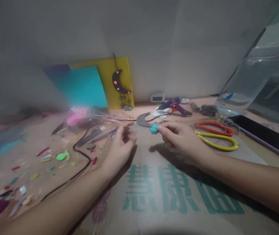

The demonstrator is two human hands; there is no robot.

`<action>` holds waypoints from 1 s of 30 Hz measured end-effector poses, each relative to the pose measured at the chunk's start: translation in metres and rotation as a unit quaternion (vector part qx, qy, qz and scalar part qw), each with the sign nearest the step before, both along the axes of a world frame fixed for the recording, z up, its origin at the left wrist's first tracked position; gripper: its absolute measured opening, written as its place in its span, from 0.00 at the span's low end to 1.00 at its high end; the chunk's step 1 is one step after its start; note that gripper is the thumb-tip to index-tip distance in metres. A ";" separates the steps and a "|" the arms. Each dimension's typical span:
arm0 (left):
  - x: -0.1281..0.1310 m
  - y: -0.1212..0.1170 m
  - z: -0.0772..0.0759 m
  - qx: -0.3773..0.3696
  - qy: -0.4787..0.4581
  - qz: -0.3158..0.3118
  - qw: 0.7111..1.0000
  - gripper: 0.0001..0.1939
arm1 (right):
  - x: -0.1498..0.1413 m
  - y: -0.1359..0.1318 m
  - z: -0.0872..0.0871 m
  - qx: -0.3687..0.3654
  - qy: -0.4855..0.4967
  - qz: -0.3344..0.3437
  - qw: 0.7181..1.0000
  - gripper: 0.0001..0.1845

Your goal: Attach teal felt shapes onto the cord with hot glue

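My right hand (177,135) pinches a small turquoise flower-shaped piece (154,129) with a dark edge between thumb and fingertips. Just beyond it lies a plain grey crescent moon cutout (142,120), partly overlapped by the piece from my view. My left hand (125,138) hovers to the left with its fingers loosely bent and apart, slightly blurred, holding nothing. Behind, a dark crescent moon ornament (120,84) with pink dots and small hanging flowers rests against a yellow sheet (100,65). A hot glue gun (172,105) with a red light lies at the back.
Red-and-yellow-handled scissors (218,143) and a phone (267,133) lie at right, near a large clear bottle (244,81). Coloured scraps (62,156), a pen (104,134) and a black cord (80,166) spread over the left. A small digital clock (157,98) stands at the back.
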State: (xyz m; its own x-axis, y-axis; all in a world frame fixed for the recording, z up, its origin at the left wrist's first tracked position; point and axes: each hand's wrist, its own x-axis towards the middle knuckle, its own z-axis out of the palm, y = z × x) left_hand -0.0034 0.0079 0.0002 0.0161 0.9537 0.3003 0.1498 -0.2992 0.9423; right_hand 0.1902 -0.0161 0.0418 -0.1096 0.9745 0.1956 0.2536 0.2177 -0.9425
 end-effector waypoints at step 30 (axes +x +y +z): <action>0.008 -0.024 0.023 0.021 0.198 -0.029 0.980 0.06 | -0.006 -0.004 -0.012 0.102 -0.147 0.014 0.984 0.15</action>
State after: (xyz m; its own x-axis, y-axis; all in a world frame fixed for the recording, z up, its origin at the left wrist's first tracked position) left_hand 0.0046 -0.0165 0.0235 0.1939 0.9347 0.2979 0.4827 -0.3553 0.8005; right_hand 0.1846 -0.0200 0.0302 -0.2168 0.9140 0.3430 0.4998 0.4057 -0.7652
